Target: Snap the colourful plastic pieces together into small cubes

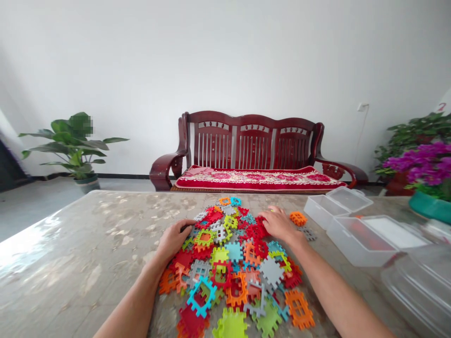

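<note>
A heap of colourful plastic interlocking tiles with notched edges spreads before me, in red, orange, lime green, blue and grey. Some tiles are solid squares; others have window-like cut-outs. Along the heap's left edge lies my left hand, fingers stretched against the tiles and apart from the thumb. My right hand rests at the upper right side, its fingers touching red tiles, with the fingertips partly hidden. Neither hand visibly lifts a tile. Just beyond my right hand are an orange tile and a grey tile.
Clear plastic boxes stand open on the right of the patterned table, near a transparent lid. Purple flowers in a teal pot stand behind them. Past the table are a wooden bench and a potted plant.
</note>
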